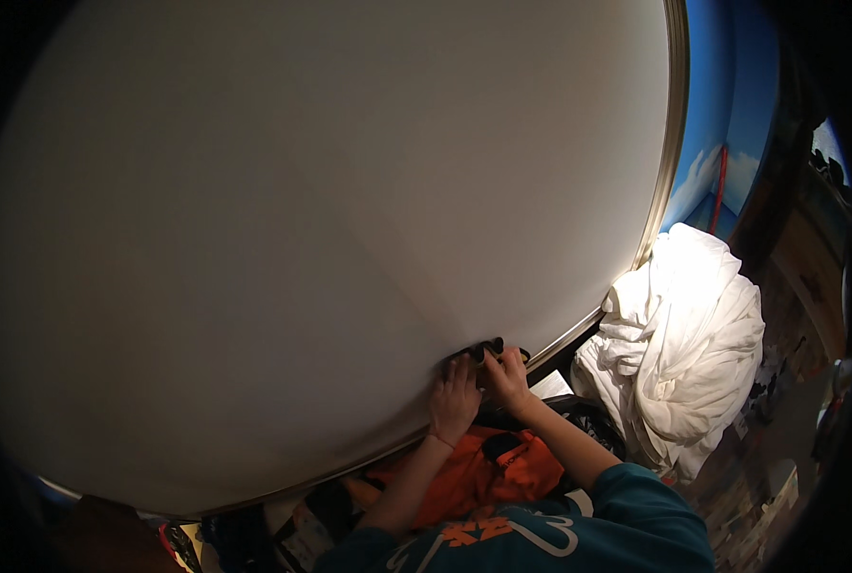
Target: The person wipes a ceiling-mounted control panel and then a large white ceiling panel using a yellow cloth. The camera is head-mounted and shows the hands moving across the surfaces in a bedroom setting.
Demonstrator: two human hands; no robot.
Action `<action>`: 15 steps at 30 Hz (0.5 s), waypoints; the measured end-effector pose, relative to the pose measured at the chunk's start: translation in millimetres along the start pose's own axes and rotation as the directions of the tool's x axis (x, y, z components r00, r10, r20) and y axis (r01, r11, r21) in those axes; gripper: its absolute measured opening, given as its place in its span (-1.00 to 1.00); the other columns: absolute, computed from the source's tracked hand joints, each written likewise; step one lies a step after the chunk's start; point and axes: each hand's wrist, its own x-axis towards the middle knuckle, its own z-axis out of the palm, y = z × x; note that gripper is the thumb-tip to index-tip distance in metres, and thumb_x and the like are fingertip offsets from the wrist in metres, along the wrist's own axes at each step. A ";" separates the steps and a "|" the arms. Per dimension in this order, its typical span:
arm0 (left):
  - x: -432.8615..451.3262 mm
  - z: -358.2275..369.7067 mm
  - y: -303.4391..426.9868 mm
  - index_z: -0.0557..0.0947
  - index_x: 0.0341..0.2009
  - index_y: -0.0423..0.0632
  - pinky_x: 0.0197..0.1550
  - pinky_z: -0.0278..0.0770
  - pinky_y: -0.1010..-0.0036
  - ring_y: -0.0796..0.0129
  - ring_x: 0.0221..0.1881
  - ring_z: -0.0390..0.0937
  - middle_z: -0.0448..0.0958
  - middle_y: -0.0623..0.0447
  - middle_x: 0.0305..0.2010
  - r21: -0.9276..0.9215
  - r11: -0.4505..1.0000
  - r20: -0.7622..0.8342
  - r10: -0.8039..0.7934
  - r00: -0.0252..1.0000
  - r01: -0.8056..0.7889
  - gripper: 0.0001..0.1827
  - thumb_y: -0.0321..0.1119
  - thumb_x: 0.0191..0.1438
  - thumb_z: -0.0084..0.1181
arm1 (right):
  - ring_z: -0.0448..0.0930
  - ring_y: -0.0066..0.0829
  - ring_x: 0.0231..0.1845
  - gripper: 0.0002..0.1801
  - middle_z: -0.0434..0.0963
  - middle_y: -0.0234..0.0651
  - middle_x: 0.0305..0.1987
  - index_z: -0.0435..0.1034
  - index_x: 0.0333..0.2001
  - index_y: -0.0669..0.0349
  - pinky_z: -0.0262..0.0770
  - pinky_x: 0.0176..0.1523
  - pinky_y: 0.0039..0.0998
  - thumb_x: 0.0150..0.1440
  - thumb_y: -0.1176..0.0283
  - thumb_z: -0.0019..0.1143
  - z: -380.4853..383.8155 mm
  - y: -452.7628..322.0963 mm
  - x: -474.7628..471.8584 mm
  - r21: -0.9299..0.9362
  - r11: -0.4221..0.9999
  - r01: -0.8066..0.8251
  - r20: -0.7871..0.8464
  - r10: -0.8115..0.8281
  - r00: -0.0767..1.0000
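A large pale sheet panel (311, 236) fills most of the view before me. A metallic frame edge (666, 150) borders it on the right and along the bottom. At this lower edge my right hand (506, 379) grips a small black hand tool (494, 349) with some yellow on it; its exact kind is unclear. Close beside it, my left hand (456, 401) lies with extended fingers against the panel's edge, its fingertips near the tool. Whether those fingers also hold part of the tool or the edge is hidden. Faint creases run up the panel from the hands.
A big bundle of white cloth (684, 344) rests against the frame at the right. Orange fabric (497, 465) and a black plastic bag (591, 422) lie under my forearms. Behind the bundle is a blue wall painted with clouds (745, 172), with a red pole (718, 190) before it.
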 end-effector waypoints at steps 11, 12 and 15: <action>185.7 -147.9 -29.3 0.14 0.33 -0.33 0.30 0.04 -0.19 -0.50 0.41 -0.19 -0.04 -0.43 0.42 0.119 0.978 -0.584 -0.070 0.809 0.171 -0.27 0.04 0.30 -0.24 | 0.37 -0.27 -0.25 -0.50 0.35 -0.27 -0.23 0.54 -0.03 0.13 0.38 -0.21 -0.35 -0.16 0.51 0.19 -37.3 -31.6 259.5 -0.184 0.975 0.122 -0.429 -0.192 0.883; 198.5 -165.0 -31.6 0.15 0.32 -0.34 0.30 0.05 -0.19 -0.48 0.42 -0.20 -0.04 -0.43 0.42 0.126 0.975 -0.608 -0.071 0.791 0.184 -0.27 0.03 0.30 -0.23 | 0.36 -0.28 -0.25 -0.51 0.35 -0.29 -0.23 0.55 -0.03 0.10 0.37 -0.22 -0.36 -0.16 0.50 0.20 -40.6 -37.3 276.2 -0.171 0.977 0.129 -0.445 -0.194 0.875; 202.3 -174.3 -35.5 0.18 0.29 -0.36 0.29 0.07 -0.18 -0.43 0.42 -0.14 0.01 -0.44 0.40 0.138 0.968 -0.629 -0.077 0.774 0.209 -0.31 -0.02 0.31 -0.23 | 0.35 -0.32 -0.27 -0.53 0.35 -0.34 -0.24 0.56 -0.05 0.00 0.36 -0.23 -0.38 -0.15 0.45 0.23 -38.9 -48.1 292.9 -0.137 0.979 0.150 -0.465 -0.197 0.863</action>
